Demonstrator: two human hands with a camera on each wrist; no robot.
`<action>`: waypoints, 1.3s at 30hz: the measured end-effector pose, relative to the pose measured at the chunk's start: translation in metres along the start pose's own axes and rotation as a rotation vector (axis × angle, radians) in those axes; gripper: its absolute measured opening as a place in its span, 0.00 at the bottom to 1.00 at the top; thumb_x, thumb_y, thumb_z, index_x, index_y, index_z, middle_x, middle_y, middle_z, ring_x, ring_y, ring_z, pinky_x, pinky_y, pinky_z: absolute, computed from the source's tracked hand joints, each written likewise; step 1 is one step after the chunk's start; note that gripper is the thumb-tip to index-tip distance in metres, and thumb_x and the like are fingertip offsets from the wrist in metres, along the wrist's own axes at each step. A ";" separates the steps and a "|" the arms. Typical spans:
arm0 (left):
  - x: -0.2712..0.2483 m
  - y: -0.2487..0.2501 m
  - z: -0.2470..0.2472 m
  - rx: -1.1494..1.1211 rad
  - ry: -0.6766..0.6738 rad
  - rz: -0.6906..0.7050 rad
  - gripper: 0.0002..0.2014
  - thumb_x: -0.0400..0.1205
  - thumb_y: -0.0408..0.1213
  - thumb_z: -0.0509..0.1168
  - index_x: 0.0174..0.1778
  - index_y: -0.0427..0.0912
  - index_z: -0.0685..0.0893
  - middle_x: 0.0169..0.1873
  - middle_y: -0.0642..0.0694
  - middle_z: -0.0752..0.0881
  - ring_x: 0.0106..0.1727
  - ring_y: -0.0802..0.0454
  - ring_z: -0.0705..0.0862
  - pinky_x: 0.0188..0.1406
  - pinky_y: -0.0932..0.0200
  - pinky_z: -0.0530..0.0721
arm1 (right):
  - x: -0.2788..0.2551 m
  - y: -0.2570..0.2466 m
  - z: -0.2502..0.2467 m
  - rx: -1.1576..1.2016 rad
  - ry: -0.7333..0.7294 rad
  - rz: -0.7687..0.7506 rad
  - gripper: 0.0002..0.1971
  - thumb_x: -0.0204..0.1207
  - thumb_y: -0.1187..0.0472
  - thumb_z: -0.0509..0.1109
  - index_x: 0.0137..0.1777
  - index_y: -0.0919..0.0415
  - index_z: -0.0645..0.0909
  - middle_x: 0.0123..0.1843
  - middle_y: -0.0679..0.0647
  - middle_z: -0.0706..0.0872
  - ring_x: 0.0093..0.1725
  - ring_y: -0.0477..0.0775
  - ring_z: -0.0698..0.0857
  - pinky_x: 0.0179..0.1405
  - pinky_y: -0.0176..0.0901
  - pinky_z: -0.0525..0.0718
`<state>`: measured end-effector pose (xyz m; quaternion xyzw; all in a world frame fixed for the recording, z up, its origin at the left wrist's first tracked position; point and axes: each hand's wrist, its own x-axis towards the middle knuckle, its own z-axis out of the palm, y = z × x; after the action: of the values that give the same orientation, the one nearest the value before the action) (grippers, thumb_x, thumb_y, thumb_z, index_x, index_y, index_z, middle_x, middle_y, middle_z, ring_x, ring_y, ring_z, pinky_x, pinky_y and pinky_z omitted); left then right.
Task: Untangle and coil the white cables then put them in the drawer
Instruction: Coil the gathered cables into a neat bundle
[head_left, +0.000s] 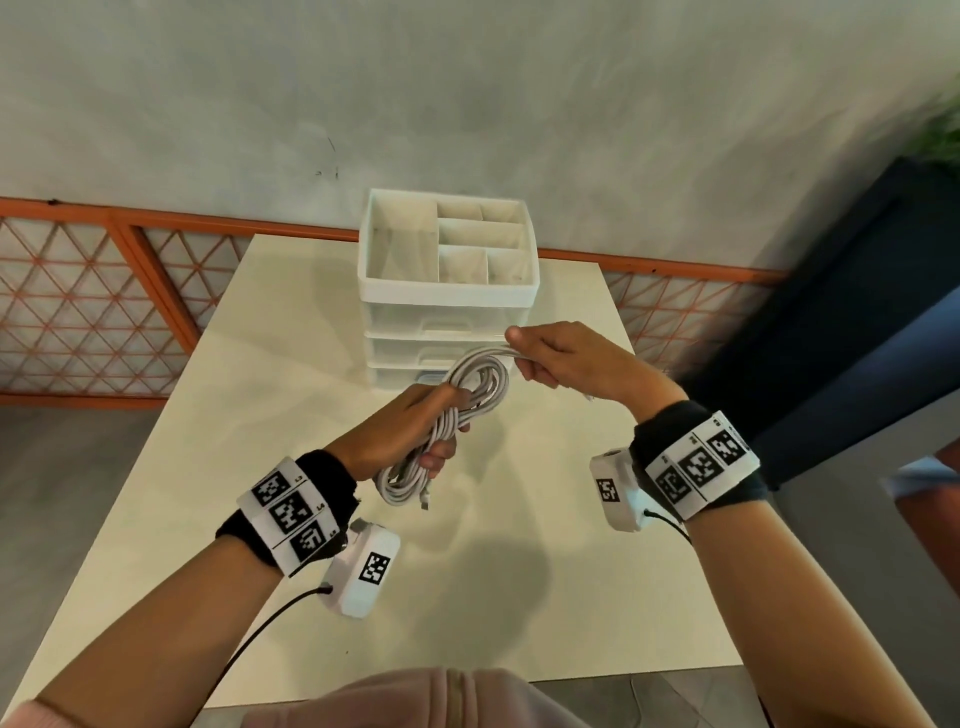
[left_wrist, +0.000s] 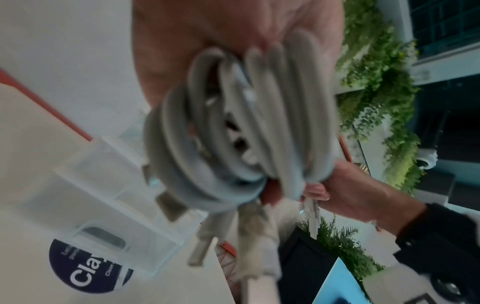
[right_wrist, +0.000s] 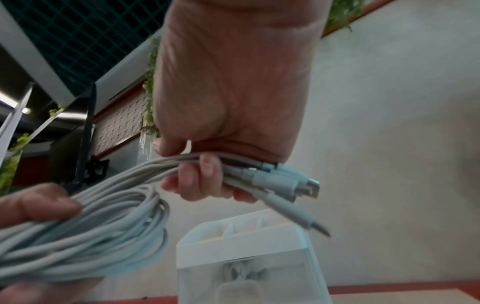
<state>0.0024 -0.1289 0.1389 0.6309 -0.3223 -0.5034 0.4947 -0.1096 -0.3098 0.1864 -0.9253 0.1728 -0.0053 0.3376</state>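
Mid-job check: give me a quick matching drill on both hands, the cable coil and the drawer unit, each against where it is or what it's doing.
Column one:
1. left hand
2. right hand
3. white cables
4. drawer unit

Column two:
A. stands at the table's far edge
B. held above the table
C. pinches the plug ends
D. grips the coiled loops

Pairs: 1-D, 2-C, 3-B, 4-A

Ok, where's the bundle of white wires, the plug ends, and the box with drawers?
white cables (head_left: 470, 382), head view, on the top loop of the coil.
plug ends (right_wrist: 288, 183), right wrist view, on the pale blue sleeves beside the right hand.
drawer unit (head_left: 447, 299), head view, on its front rim.
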 end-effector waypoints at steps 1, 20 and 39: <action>0.000 0.000 -0.001 -0.035 0.005 -0.003 0.15 0.85 0.43 0.52 0.39 0.36 0.73 0.21 0.43 0.65 0.21 0.50 0.61 0.24 0.60 0.68 | -0.001 0.000 0.002 0.060 0.002 -0.005 0.28 0.83 0.40 0.51 0.37 0.64 0.77 0.24 0.43 0.73 0.27 0.44 0.71 0.39 0.38 0.73; 0.010 -0.005 0.008 -0.298 0.140 0.227 0.16 0.85 0.44 0.57 0.45 0.34 0.83 0.17 0.46 0.71 0.18 0.51 0.67 0.25 0.59 0.75 | 0.011 -0.037 0.073 0.465 0.578 0.056 0.11 0.85 0.53 0.58 0.48 0.61 0.64 0.33 0.54 0.77 0.28 0.52 0.77 0.24 0.31 0.75; 0.016 0.002 0.009 -0.269 0.147 0.342 0.10 0.84 0.40 0.59 0.45 0.38 0.81 0.27 0.44 0.77 0.22 0.51 0.74 0.31 0.54 0.76 | 0.006 -0.049 0.057 0.493 0.740 0.045 0.17 0.77 0.57 0.73 0.34 0.70 0.78 0.26 0.61 0.80 0.23 0.52 0.75 0.25 0.43 0.77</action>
<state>-0.0014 -0.1461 0.1355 0.5303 -0.3174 -0.4033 0.6748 -0.0812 -0.2411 0.1728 -0.7491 0.2955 -0.3697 0.4636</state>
